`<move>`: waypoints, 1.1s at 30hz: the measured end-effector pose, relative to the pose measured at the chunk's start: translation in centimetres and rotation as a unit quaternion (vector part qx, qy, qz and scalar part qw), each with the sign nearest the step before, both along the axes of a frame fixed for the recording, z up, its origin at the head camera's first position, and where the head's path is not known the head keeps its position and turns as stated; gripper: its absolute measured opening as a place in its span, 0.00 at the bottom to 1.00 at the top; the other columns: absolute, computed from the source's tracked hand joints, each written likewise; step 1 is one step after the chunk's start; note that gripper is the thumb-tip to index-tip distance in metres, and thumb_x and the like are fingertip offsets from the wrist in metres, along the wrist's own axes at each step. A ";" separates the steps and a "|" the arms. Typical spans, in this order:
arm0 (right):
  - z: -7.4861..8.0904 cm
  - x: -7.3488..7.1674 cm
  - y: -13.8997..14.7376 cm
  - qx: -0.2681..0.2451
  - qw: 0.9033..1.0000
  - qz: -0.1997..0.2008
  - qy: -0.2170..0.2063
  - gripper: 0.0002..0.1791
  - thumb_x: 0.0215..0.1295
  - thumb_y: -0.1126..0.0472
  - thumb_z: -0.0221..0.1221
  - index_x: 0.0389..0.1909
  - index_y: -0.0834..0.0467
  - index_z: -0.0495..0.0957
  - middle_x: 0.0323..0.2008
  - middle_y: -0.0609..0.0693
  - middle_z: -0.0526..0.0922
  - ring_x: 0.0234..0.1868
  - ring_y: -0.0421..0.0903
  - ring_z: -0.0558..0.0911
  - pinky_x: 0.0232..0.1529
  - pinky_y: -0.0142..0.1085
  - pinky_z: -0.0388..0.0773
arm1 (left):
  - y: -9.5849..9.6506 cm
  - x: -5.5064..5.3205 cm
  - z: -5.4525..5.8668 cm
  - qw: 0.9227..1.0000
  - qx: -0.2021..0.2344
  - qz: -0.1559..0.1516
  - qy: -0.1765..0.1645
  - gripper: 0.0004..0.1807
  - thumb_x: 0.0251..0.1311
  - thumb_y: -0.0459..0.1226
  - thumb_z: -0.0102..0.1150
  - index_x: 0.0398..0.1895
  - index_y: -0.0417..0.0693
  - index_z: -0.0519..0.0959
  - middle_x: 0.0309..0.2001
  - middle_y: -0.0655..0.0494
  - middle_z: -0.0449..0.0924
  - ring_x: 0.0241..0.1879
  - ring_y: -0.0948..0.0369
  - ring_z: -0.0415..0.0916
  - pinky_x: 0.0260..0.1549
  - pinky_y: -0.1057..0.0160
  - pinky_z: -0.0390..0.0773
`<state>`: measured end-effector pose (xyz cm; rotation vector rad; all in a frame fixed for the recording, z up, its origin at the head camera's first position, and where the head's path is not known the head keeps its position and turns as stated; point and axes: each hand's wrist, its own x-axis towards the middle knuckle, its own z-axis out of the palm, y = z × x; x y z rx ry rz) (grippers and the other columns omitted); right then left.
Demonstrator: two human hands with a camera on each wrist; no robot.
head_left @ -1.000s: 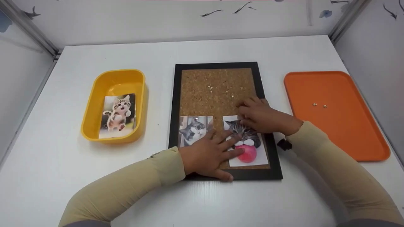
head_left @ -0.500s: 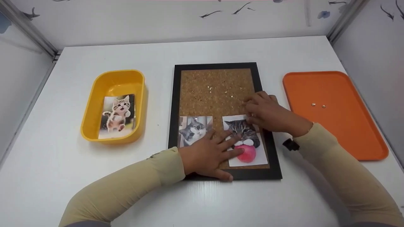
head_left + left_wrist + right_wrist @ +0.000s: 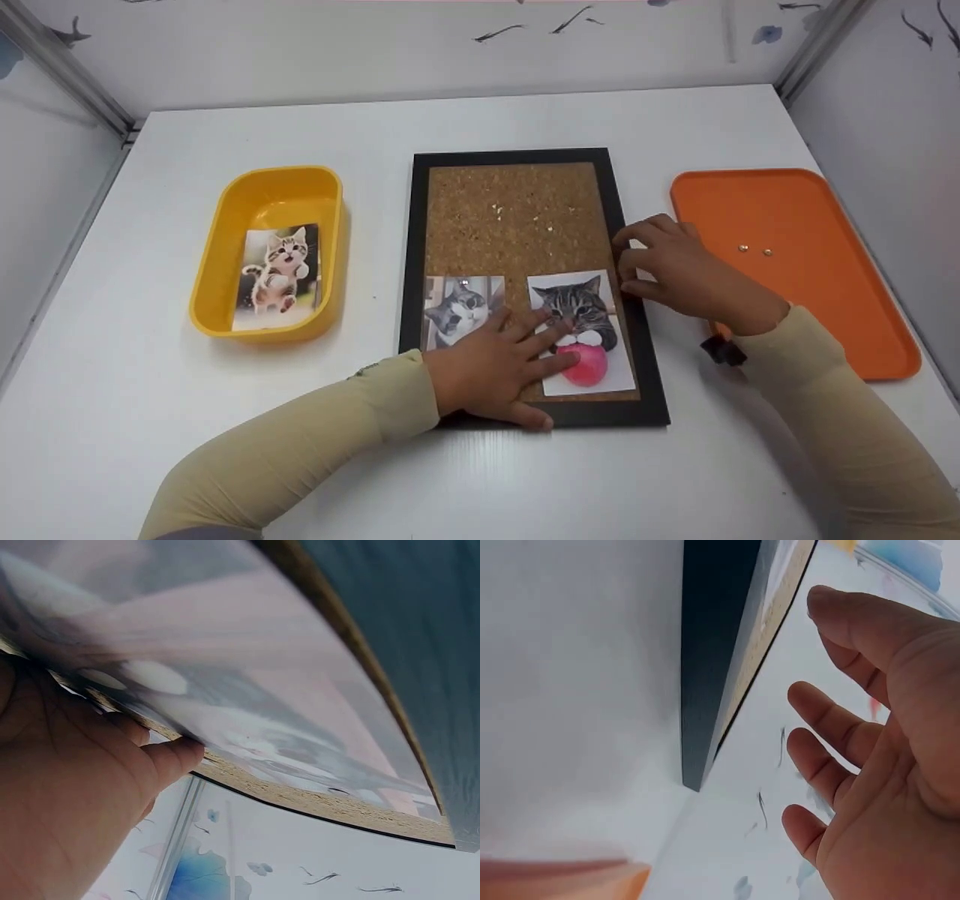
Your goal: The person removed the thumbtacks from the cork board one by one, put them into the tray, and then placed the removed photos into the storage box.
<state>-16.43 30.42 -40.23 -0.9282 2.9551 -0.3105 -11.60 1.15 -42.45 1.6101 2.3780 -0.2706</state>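
My left hand [image 3: 499, 369] lies with spread fingers across a cork board [image 3: 517, 187] in a black frame. Its fingertips rest on a photo of a tabby cat with a pink ball [image 3: 589, 366], at the board's lower right. Partly under that hand is a grey-and-white cat photo [image 3: 466, 307], with a small shiny pin at its top. In the left wrist view the palm [image 3: 67, 787] hovers over a glossy photo [image 3: 247, 667]. My right hand [image 3: 690, 274] is at the frame's right edge, fingers loosely bent; the right wrist view shows the hand [image 3: 885, 742] holding nothing.
At left, a yellow bin [image 3: 214, 262] holds a kitten photo [image 3: 279, 270]. An orange tray [image 3: 832, 300] on the right bears two small metallic pins [image 3: 755, 250]. Several tiny gold bits [image 3: 499, 212] dot the upper cork. White walls stand behind and beside the table.
My right hand has moved right, off the top of the tabby photo to the frame's right edge, uncovering the cat's head. The left hand stays put.
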 end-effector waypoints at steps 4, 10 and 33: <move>0.4 0.4 0.8 0.000 1.000 -0.001 0.028 0.07 0.55 0.65 0.73 0.28 0.53 0.84 0.54 0.56 0.77 0.57 0.57 0.68 0.49 0.56 0.64 | 0.0 0.0 0.0 1.000 -0.003 -0.002 0.007 0.49 0.60 0.76 0.25 0.81 0.67 0.40 0.80 0.53 0.29 0.78 0.49 0.28 0.70 0.37 0.45; 0.6 0.9 2.5 -0.017 0.998 -0.015 0.051 0.09 0.52 0.67 0.74 0.27 0.53 0.84 0.53 0.57 0.77 0.56 0.59 0.68 0.48 0.57 0.63 | 0.0 0.0 0.0 1.000 -0.005 -0.001 0.004 0.49 0.60 0.76 0.26 0.80 0.68 0.40 0.80 0.53 0.28 0.78 0.48 0.28 0.70 0.36 0.43; -0.3 2.3 11.3 -0.006 0.989 -0.116 0.095 0.08 0.50 0.69 0.74 0.27 0.56 0.85 0.52 0.62 0.77 0.54 0.66 0.68 0.43 0.63 0.61 | 0.1 0.0 0.2 1.000 -0.012 0.002 -0.003 0.49 0.60 0.76 0.26 0.80 0.68 0.40 0.80 0.54 0.30 0.78 0.49 0.27 0.70 0.38 0.43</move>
